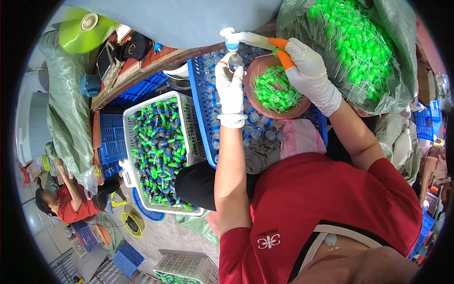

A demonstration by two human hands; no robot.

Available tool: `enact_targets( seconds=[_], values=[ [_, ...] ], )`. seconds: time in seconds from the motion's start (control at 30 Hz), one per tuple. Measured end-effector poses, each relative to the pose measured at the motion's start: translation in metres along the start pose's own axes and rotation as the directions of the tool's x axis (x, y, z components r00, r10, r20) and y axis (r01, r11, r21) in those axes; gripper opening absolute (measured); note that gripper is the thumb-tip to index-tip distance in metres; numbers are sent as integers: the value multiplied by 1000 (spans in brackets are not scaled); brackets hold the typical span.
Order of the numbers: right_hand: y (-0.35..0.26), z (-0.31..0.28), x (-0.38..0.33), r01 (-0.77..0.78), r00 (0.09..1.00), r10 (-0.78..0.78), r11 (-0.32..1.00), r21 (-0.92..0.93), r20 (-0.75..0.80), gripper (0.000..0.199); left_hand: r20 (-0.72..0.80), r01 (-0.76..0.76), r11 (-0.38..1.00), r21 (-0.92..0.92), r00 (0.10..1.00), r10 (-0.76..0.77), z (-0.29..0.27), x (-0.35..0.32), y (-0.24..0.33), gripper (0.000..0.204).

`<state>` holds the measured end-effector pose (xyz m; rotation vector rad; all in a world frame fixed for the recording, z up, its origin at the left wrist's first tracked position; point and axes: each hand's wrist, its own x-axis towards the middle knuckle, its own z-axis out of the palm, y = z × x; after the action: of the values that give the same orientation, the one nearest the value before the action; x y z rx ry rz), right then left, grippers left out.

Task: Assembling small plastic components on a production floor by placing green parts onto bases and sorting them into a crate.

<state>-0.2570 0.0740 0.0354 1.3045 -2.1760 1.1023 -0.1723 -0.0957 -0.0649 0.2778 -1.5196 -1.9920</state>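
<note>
My left hand (230, 87), in a white glove, is closed around a small clear bottle (235, 60). The bottle stands upright right beneath a white tap (231, 45) with a blue ring, below a large grey-blue barrel (189, 19). My right hand (307, 68), also gloved, has orange covers on its fingers. Those fingers pinch a small green cap (275, 52), partly hidden, beside the end of the tap's long white part (255, 39). Under the right hand, a pink bowl (250, 78) holds green caps with thin clear stems (276, 90).
Small clear bottles (255, 130) fill a blue crate (201, 109). To its left, a white crate (126, 137) holds many green-capped bottles. A green sack (397, 38) of caps stands at upper right. Another person (75, 203) in red sits at far left.
</note>
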Motion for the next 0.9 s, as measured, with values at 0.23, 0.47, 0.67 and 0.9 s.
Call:
enact_targets(
  seconds=[0.23, 0.47, 0.67, 0.9],
  values=[
    [5, 1, -2, -42, 999, 43, 999, -26, 24, 32, 4, -14, 1000, -16, 1000, 14, 2, 0, -3, 43],
    [5, 1, -2, -31, 999, 31, 999, 9, 14, 34, -13, -22, 1000, -6, 1000, 22, 0, 0, -5, 45],
    [-7, -2, -6, -67, 995, 75, 990, 127, -59, 35, -28, -64, 987, 148, 997, 69, -10, -1, -14, 45],
    [-8, 2, -21, -12, 998, 11, 1000, 14, 64, 38, 93, 2, 993, 121, 996, -14, -1, -37, -9, 40]
  ],
)
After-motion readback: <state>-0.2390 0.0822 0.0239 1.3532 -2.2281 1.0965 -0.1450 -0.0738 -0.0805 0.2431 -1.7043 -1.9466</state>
